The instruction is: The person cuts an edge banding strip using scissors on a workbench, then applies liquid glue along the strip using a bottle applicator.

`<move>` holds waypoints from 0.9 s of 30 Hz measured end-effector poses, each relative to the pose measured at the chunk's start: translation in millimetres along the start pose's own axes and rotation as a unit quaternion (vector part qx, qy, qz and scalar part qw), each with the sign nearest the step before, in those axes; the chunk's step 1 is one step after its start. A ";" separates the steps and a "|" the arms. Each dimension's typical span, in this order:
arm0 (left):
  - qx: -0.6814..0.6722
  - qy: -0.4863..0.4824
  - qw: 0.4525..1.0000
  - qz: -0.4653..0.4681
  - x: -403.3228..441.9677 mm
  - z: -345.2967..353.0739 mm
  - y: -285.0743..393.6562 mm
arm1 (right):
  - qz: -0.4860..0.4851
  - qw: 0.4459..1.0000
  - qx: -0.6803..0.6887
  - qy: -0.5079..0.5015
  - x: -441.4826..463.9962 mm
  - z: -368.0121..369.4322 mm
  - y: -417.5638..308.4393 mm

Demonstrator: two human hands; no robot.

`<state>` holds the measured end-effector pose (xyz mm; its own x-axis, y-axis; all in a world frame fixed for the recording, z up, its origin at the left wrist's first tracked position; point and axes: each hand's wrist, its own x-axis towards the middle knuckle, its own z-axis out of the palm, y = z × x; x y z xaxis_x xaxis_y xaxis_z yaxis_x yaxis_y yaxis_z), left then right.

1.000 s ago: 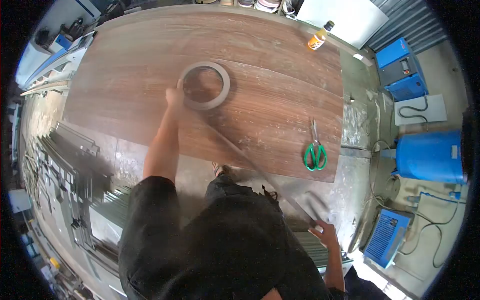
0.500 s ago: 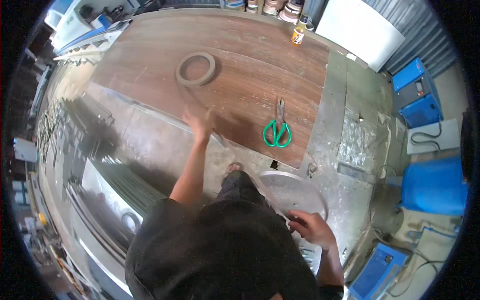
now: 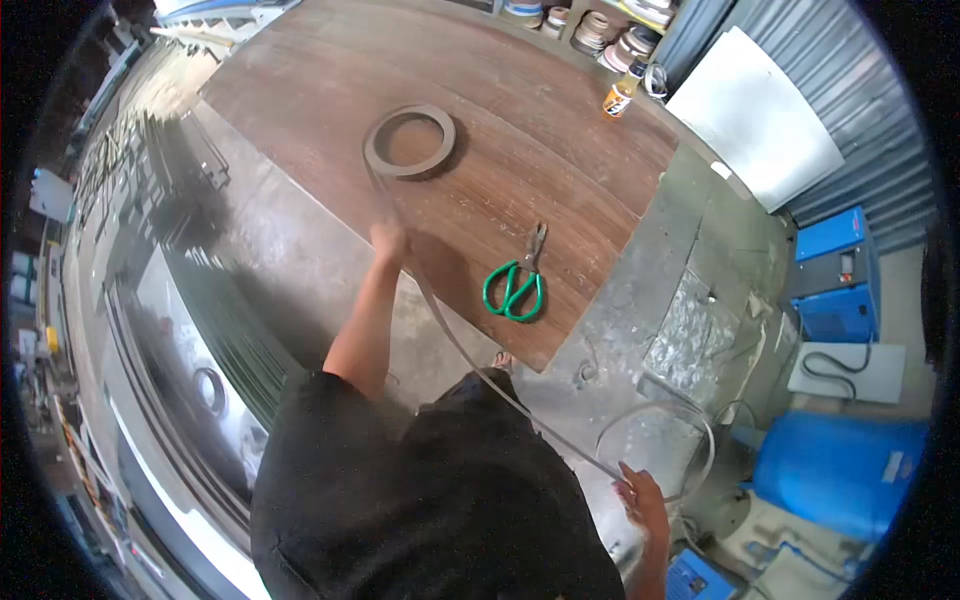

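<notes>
A roll of edge banding (image 3: 447,143) lies flat on a brown wood-grain board. Its loose strip (image 3: 447,328) runs down past my left hand (image 3: 390,243) and across in front of my body to my right hand (image 3: 642,497). My left hand is closed around the strip near the board's edge; its fingers are a little blurred. Lower right, my right hand pinches the strip, and a wide loop of it (image 3: 712,450) hangs beyond. Green-handled scissors (image 3: 515,288) lie on the board, to the right of my left hand.
The brown board (image 3: 300,95) covers much of the work surface. A small bottle (image 3: 620,95) stands near its far edge, before a shelf with more rolls (image 3: 592,30). Stacked long profiles (image 3: 215,320) lie at left. A blue barrel (image 3: 840,470) and blue machine (image 3: 832,275) are at right.
My right hand has moved right and down, drawing the strip across. My left hand, spread before, has closed on the strip. The view has turned and shifted.
</notes>
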<state>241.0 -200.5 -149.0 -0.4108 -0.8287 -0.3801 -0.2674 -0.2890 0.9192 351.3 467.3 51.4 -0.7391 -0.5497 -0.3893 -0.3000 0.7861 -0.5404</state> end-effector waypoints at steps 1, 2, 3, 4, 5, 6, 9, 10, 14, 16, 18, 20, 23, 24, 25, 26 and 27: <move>-0.014 -0.003 1.000 -0.009 -23.5 4.4 -5.8 | -0.006 1.000 -0.010 0.003 -4.2 -1.9 32.9; -0.097 -0.015 0.993 -0.061 -37.4 9.0 -15.3 | -0.016 1.000 -0.019 0.008 -5.8 -3.4 65.6; -0.180 -0.027 0.977 -0.106 -46.2 15.2 -19.2 | -0.027 0.999 -0.028 0.017 0.9 -10.2 84.8; -0.261 -0.039 0.953 -0.151 -53.0 19.6 -23.8 | 0.029 0.999 -0.037 -0.001 4.0 -23.2 87.4; -0.220 -0.056 0.972 -0.067 -48.4 18.7 -44.0 | 0.080 0.995 0.026 -0.048 10.1 -36.5 92.3; -0.176 -0.071 0.982 0.020 -33.4 13.5 -75.8 | 0.129 0.983 0.089 -0.094 19.1 -50.5 101.1; -0.110 0.029 0.993 0.024 -81.1 13.7 -21.2 | 0.172 0.956 0.203 -0.128 28.7 -71.0 126.3; -0.103 0.086 0.991 -0.016 -103.8 19.3 6.3 | 0.140 0.973 0.139 -0.122 41.4 -95.4 104.1; 0.009 0.110 0.994 0.021 -109.2 6.7 3.7 | -0.099 0.970 -0.223 -0.006 77.9 -183.9 51.1; 0.008 0.100 0.993 0.056 -101.3 -0.9 -6.7 | -0.205 0.938 -0.270 0.066 94.2 -217.3 47.1; 0.014 0.074 0.994 0.082 -113.5 -7.0 -2.3 | -0.228 0.906 -0.345 0.090 101.7 -243.9 33.3; -0.027 0.064 0.995 0.065 -89.6 -17.1 -20.9 | -0.266 0.865 -0.406 0.126 107.9 -274.3 0.1; -0.078 0.010 0.994 0.076 -115.8 -8.4 -6.6 | -0.374 0.798 -0.436 0.184 113.3 -310.9 -57.8; -0.068 0.022 0.995 0.072 -106.2 -8.3 -8.6 | -0.403 0.779 -0.437 0.199 120.6 -318.1 -70.6; -0.058 0.035 0.995 0.067 -85.9 -13.2 -17.0 | -0.431 0.759 -0.438 0.213 130.2 -324.3 -82.3; -0.089 0.045 0.993 0.064 -81.1 -13.3 -15.4 | -0.451 0.751 -0.427 0.223 144.8 -327.0 -92.7; -0.132 0.052 0.988 0.060 -85.0 -10.9 -8.7 | -0.471 0.742 -0.417 0.232 161.0 -327.0 -100.9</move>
<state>287.8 -132.7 -123.5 -0.3304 -0.9055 -0.2663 0.0204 -0.2889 0.9571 65.3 391.9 287.2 -0.0341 -0.9619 0.2713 -0.9412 0.1222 0.3149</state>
